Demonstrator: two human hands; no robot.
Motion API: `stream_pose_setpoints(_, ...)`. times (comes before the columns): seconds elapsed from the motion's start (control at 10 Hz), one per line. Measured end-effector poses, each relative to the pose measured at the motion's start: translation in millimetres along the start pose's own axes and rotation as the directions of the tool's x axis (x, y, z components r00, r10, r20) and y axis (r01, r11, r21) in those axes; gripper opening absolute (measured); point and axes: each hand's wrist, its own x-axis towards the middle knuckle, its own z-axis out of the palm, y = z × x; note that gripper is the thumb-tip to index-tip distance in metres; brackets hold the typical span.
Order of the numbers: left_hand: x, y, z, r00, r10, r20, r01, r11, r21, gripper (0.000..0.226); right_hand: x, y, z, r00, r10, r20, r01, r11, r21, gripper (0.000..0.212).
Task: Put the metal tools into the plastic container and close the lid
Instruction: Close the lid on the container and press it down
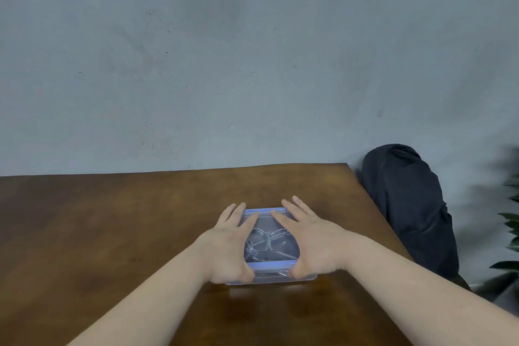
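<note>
Two bare forearms reach in from the near edge and meet over one clear plastic container [306, 278] standing on the brown wooden table [112, 219], a little right of the table's middle and towards its near side. The left hand [229, 244] lies palm down on the left part of the blue-rimmed lid [269, 263], its fingers [238, 212] extended towards the far edge and slightly spread, the thumb curled down over the near left corner against the container's front wall. Between the hands, through the see-through lid, the metal tools [265, 241] lie inside the container: looped handles and thin shafts overlap, so their number cannot be told. The lid sits flat on the container; whether it is latched cannot be told. The right hand [314, 244] mirrors the left, palm down on the right part of the lid, fingers stretched towards the far right corner and slightly fanned, thumb hooked over the near right corner. Farther right, past the table's edge, one dark bag [410, 210] rests against the grey wall [252, 50], and green plant leaves [509, 233] show at the right border
</note>
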Motion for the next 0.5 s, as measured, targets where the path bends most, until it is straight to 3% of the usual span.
stream_pose_setpoints(0.3, -4, -7, 10, 0.994, 0.036, -0.104, -0.050, 0.990, -0.135, 0.122, -15, -2, 5, 0.991, -0.012, -0.130, 0.030, 0.990, 0.138, 0.107)
stream_pose_setpoints(0.4, -7, -13, 13, 0.991, 0.062, -0.117, -0.086, 0.972, -0.218, 0.131, -20, -4, 7, 0.989, 0.000, -0.147, 0.030, 0.980, 0.198, 0.112)
stream_pose_setpoints(0.5, -11, -21, 6, 0.993, 0.083, -0.079, -0.104, 0.943, -0.317, 0.139, -31, 1, 1, 0.997, 0.006, -0.076, 0.015, 0.963, 0.268, 0.120)
